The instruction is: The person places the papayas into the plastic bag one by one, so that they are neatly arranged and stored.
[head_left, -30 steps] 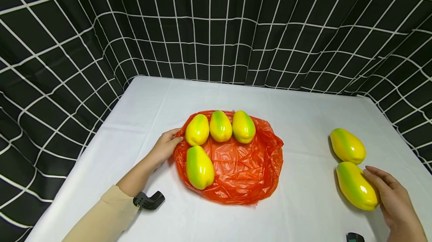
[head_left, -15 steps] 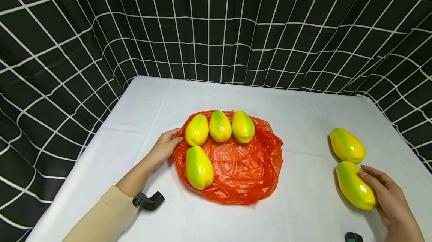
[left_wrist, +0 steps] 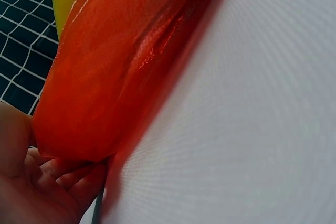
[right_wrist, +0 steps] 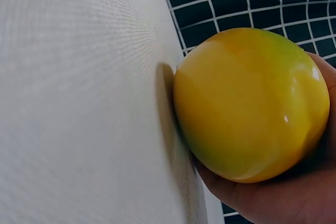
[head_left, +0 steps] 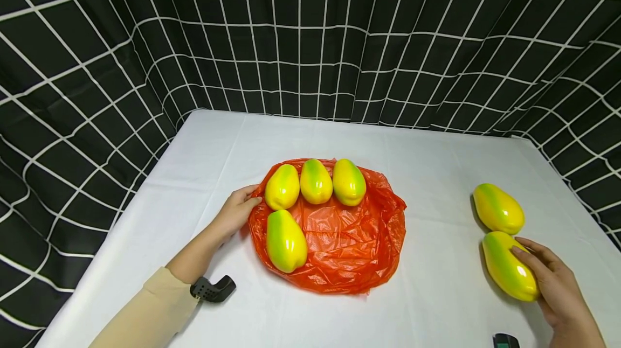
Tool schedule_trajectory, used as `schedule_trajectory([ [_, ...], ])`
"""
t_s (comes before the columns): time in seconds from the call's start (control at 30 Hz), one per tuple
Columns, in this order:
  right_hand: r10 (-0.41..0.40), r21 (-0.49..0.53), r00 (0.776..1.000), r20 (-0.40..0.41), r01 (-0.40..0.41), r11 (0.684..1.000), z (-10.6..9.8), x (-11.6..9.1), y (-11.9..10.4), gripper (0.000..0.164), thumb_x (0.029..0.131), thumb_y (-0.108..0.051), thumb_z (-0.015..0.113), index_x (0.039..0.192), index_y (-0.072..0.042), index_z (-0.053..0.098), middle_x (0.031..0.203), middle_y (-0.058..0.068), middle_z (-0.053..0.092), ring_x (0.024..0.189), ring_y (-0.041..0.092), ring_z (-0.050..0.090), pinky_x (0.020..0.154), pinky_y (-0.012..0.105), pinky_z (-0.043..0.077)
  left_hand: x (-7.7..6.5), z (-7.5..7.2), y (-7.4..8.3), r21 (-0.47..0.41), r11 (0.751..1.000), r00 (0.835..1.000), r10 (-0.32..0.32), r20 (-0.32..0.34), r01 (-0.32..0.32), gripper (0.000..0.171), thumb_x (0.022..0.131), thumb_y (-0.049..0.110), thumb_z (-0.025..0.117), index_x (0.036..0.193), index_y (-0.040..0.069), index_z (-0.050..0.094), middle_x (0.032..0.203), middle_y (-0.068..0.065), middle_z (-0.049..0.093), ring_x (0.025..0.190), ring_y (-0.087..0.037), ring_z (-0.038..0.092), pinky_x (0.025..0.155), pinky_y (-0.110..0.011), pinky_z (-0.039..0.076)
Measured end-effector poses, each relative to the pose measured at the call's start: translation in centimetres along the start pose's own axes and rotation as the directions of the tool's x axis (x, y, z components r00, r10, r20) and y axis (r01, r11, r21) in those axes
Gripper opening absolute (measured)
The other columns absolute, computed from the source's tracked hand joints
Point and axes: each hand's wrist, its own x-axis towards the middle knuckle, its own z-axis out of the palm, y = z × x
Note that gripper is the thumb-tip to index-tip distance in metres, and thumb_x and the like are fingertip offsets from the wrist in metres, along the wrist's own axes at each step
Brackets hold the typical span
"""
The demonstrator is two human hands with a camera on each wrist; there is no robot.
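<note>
An opened-out red plastic bag point(head_left: 344, 248) lies in the middle of the white table. My left hand point(head_left: 236, 211) pinches its left rim between thumb and fingers; in the left wrist view the red film point(left_wrist: 100, 93) runs into those fingers. Inside the bag, three glossy yellow-green papayas form a row along the back, the middle one point(head_left: 316, 182) among them, and another papaya point(head_left: 286, 241) sits at the front left. At the far right my right hand point(head_left: 555, 283) grips a papaya point(head_left: 506, 264), thumb on top and fingers round its right side. The right wrist view shows this papaya point(right_wrist: 247, 103) end-on, close to the cloth.
One more papaya point(head_left: 498, 209) lies just behind the gripped one, their ends close together. A white cloth point(head_left: 436, 186) covers the table. Black curtains point(head_left: 310, 41) with white grid lines rise behind and at both sides. The left wrist wears a black strap device point(head_left: 213, 289).
My right hand has shifted slightly left, its thumb now further over the papaya. The left hand and the bag look the same.
</note>
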Motion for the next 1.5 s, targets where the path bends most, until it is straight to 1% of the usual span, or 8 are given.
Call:
schedule_trajectory([
  [0.1,0.006,-0.021,1.0,-0.023,-0.007,1.0,0.1,0.1,0.0,0.045,0.083,-0.052,0.06,0.121,-0.044,0.038,0.101,-0.025,0.037,0.085,-0.003,0.041,0.06,0.011,0.046,0.0,0.0,0.0,0.003,1.0,1.0,0.004,0.001,-0.004,0.045,0.097,0.012,0.04,0.138,-0.005,0.037,0.133,-0.024,0.051,0.104,-0.021,0.061,0.084,-0.027,0.054],
  [0.23,0.007,-0.009,0.999,-0.039,-0.007,1.0,0.2,0.2,0.2,0.045,0.083,-0.052,0.06,0.122,-0.043,0.039,0.101,-0.025,0.037,0.085,-0.003,0.041,0.059,0.011,0.046,0.0,0.1,0.1,0.006,1.0,1.0,-0.002,-0.001,0.002,0.045,0.097,0.012,0.04,0.139,-0.005,0.037,0.133,-0.023,0.051,0.105,-0.022,0.06,0.085,-0.028,0.054],
  [0.5,-0.039,0.142,0.999,-0.032,0.043,0.989,0.0,0.2,0.7,0.041,0.086,-0.039,0.064,0.122,-0.037,0.044,0.102,-0.023,0.041,0.077,-0.009,0.047,0.057,0.013,0.048,-0.1,0.1,0.2,0.003,1.0,1.0,-0.001,0.004,0.001,0.045,0.096,0.012,0.04,0.138,-0.004,0.038,0.132,-0.023,0.052,0.102,-0.02,0.061,0.085,-0.028,0.054],
  [0.73,-0.067,0.218,0.997,-0.034,0.073,0.973,0.0,0.2,0.7,0.041,0.086,-0.034,0.064,0.123,-0.035,0.046,0.104,-0.02,0.041,0.078,-0.007,0.05,0.057,0.015,0.05,-0.1,0.1,0.2,0.004,1.0,1.0,0.0,0.004,0.0,0.045,0.097,0.012,0.04,0.138,-0.005,0.038,0.132,-0.023,0.052,0.106,-0.022,0.06,0.087,-0.029,0.053],
  [0.93,-0.097,0.255,0.995,-0.015,0.097,0.962,0.5,-0.6,0.2,0.034,0.088,-0.029,0.063,0.119,-0.036,0.048,0.105,-0.019,0.042,0.077,-0.006,0.051,0.057,0.015,0.051,-0.1,0.1,0.2,0.011,1.0,1.0,-0.004,0.003,0.004,0.045,0.096,0.012,0.041,0.138,-0.005,0.038,0.132,-0.023,0.052,0.107,-0.023,0.06,0.088,-0.03,0.053],
  [1.1,-0.148,0.316,0.989,-0.008,0.143,0.938,0.7,-1.3,-0.2,0.025,0.09,-0.021,0.06,0.111,-0.035,0.054,0.1,-0.018,0.047,0.076,-0.004,0.054,0.057,0.016,0.052,-0.1,0.2,0.1,0.008,1.0,1.0,-0.006,0.002,0.006,0.045,0.096,0.012,0.041,0.138,-0.005,0.038,0.133,-0.023,0.051,0.11,-0.025,0.059,0.089,-0.031,0.052],
  [1.27,-0.193,0.374,0.981,0.002,0.178,0.91,1.0,-1.9,-0.7,0.022,0.091,-0.016,0.058,0.107,-0.032,0.059,0.094,-0.017,0.053,0.075,-0.002,0.056,0.057,0.018,0.053,-0.1,0.2,0.1,0.007,1.0,1.0,-0.013,0.0,0.013,0.045,0.096,0.012,0.04,0.138,-0.005,0.038,0.133,-0.023,0.051,0.108,-0.025,0.059,0.088,-0.031,0.053],
  [1.5,-0.21,0.452,0.977,0.027,0.175,0.874,1.4,-2.3,-1.4,0.022,0.092,-0.014,0.056,0.107,-0.03,0.062,0.097,-0.017,0.054,0.076,0.0,0.058,0.057,0.02,0.054,-0.2,0.1,0.1,0.005,1.0,1.0,-0.014,-0.005,0.014,0.045,0.096,0.012,0.041,0.138,-0.005,0.038,0.131,-0.023,0.052,0.104,-0.022,0.061,0.085,-0.029,0.054],
])
